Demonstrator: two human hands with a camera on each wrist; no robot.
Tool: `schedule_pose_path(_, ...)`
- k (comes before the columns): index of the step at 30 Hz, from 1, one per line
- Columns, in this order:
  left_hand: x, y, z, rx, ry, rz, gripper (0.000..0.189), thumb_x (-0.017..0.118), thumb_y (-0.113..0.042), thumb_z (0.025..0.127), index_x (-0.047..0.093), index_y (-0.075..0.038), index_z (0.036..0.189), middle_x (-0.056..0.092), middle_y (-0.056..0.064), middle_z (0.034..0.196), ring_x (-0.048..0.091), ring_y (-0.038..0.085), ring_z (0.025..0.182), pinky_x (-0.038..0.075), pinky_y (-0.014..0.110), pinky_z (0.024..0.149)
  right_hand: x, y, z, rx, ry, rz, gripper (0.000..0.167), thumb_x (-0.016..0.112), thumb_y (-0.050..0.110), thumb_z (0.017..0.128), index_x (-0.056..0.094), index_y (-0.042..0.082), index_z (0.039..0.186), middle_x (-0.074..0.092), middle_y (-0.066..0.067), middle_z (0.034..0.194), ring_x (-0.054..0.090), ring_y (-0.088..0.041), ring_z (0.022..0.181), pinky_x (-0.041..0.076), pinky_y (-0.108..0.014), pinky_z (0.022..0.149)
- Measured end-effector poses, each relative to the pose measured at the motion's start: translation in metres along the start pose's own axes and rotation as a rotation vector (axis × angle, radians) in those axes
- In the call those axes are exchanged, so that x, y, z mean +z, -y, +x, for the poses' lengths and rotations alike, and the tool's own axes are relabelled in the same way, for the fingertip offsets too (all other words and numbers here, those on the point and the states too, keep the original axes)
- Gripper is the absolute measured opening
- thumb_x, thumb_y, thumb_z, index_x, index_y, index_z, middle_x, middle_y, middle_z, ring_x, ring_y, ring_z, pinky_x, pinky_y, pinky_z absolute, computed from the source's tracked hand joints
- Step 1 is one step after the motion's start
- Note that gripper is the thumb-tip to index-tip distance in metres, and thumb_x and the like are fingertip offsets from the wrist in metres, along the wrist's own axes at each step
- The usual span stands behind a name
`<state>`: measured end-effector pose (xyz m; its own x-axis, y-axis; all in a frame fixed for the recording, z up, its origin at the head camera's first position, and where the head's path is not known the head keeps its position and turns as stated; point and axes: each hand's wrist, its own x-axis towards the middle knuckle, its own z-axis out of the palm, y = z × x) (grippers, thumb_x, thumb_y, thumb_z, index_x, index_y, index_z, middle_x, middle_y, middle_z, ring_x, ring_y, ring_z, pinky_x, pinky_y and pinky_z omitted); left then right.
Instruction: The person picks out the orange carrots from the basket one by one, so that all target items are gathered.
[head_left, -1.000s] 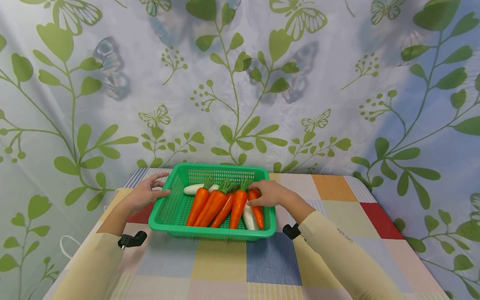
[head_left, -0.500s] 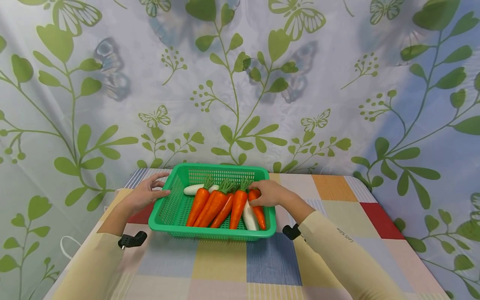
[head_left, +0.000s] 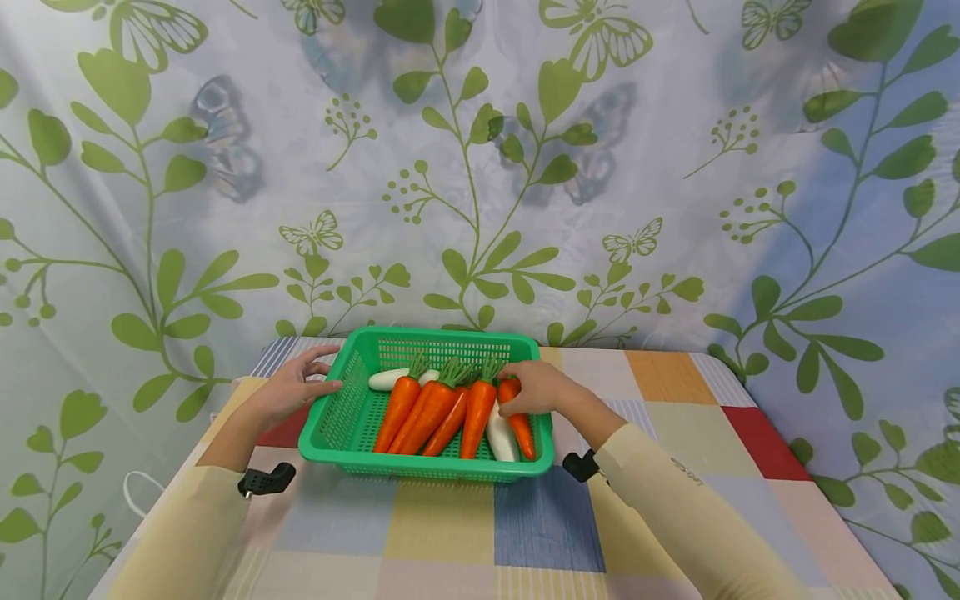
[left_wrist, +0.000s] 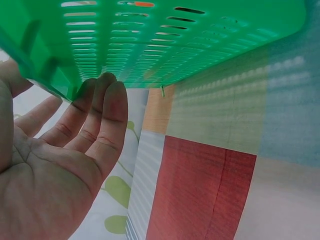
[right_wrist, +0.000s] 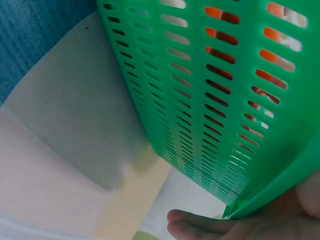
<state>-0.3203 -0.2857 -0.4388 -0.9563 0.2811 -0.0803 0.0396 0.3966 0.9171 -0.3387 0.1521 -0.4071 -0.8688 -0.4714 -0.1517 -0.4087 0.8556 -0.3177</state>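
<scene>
A green plastic basket (head_left: 435,471) holds several orange carrots with green tops, among them a middle carrot (head_left: 478,412), plus a long white radish (head_left: 500,433) and another white radish (head_left: 386,380) at the back left. My left hand (head_left: 283,387) holds the basket's left rim; in the left wrist view its fingers (left_wrist: 114,107) come up under the rim against the outer wall. My right hand (head_left: 542,387) reaches over the right rim and pinches the upper end of the rightmost carrot (head_left: 521,427), hiding its top. Fingers (right_wrist: 195,222) also show outside the wall in the right wrist view.
The basket stands on a table with a checked patchwork cloth (head_left: 442,525). Behind the table hangs a curtain (head_left: 480,167) printed with leaves and butterflies. A white cable (head_left: 135,492) loops by the left table edge.
The lower tip of the rightmost carrot has shifted slightly right, toward the basket's right wall. Both hands and the basket have stayed almost in place.
</scene>
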Motion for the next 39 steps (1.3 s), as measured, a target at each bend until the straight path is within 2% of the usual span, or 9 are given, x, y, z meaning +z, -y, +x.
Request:
schedule_pose_path(4, 0.000, 0.001, 0.001, 0.006, 0.001, 0.000, 0.082, 0.070, -0.022, 0.099, 0.021, -0.016, 0.164, 0.051, 0.027, 0.136, 0.064, 0.027, 0.105, 0.060, 0.034, 0.085, -0.002, -0.003, -0.001, -0.026, -0.036, 0.042, 0.059, 0.080, 0.034, 0.083, 0.064, 0.013, 0.135, 0.071, -0.007, 0.116, 0.060, -0.019, 0.088, 0.051, -0.032, 0.073)
schedule_pose_path(7, -0.001, 0.002, 0.001, 0.006, 0.003, 0.003, 0.082, 0.070, -0.023, 0.099, 0.021, -0.017, 0.164, 0.051, 0.027, 0.137, 0.064, 0.027, 0.105, 0.060, 0.034, 0.085, -0.006, -0.004, -0.003, -0.047, -0.073, 0.084, 0.058, 0.080, 0.031, 0.083, 0.064, 0.011, 0.135, 0.071, -0.007, 0.110, 0.058, -0.018, 0.082, 0.049, -0.030, 0.069)
schedule_pose_path(15, 0.000, 0.001, 0.001, 0.003, -0.008, 0.013, 0.082, 0.069, -0.021, 0.099, 0.020, -0.014, 0.164, 0.051, 0.027, 0.136, 0.064, 0.027, 0.104, 0.059, 0.033, 0.085, -0.009, -0.010, -0.011, -0.048, -0.197, 0.206, 0.062, 0.083, 0.031, 0.083, 0.063, 0.011, 0.138, 0.066, -0.012, 0.128, 0.064, -0.021, 0.095, 0.056, -0.033, 0.077)
schedule_pose_path(19, 0.000, 0.000, 0.000, -0.001, -0.012, 0.012, 0.081, 0.069, -0.021, 0.099, 0.020, -0.014, 0.164, 0.051, 0.027, 0.136, 0.064, 0.027, 0.104, 0.059, 0.033, 0.085, -0.009, -0.013, -0.015, -0.031, -0.252, 0.253, 0.065, 0.084, 0.031, 0.082, 0.062, 0.011, 0.140, 0.065, -0.013, 0.128, 0.064, -0.027, 0.102, 0.058, -0.038, 0.079)
schedule_pose_path(25, 0.001, -0.001, 0.000, -0.002, -0.019, 0.012, 0.081, 0.069, -0.020, 0.099, 0.021, -0.015, 0.164, 0.052, 0.027, 0.136, 0.064, 0.027, 0.104, 0.059, 0.033, 0.084, -0.010, -0.011, -0.022, -0.056, -0.344, 0.305, 0.065, 0.085, 0.027, 0.081, 0.062, 0.009, 0.139, 0.063, -0.015, 0.131, 0.060, -0.034, 0.113, 0.058, -0.046, 0.088)
schedule_pose_path(30, 0.001, 0.000, 0.001, 0.002, -0.023, 0.026, 0.081, 0.069, -0.022, 0.099, 0.021, -0.016, 0.164, 0.053, 0.026, 0.135, 0.064, 0.027, 0.103, 0.058, 0.034, 0.084, -0.010, -0.010, -0.024, -0.041, -0.381, 0.373, 0.064, 0.086, 0.025, 0.081, 0.062, 0.011, 0.139, 0.059, -0.015, 0.126, 0.061, -0.034, 0.104, 0.061, -0.037, 0.074)
schedule_pose_path(39, 0.001, 0.001, 0.001, 0.011, -0.020, 0.018, 0.082, 0.070, -0.023, 0.099, 0.021, -0.015, 0.164, 0.053, 0.025, 0.132, 0.063, 0.025, 0.101, 0.058, 0.032, 0.083, -0.007, -0.012, -0.025, -0.033, -0.430, 0.519, 0.064, 0.085, 0.019, 0.083, 0.060, 0.016, 0.142, 0.055, -0.016, 0.130, 0.068, -0.035, 0.098, 0.064, -0.036, 0.069)
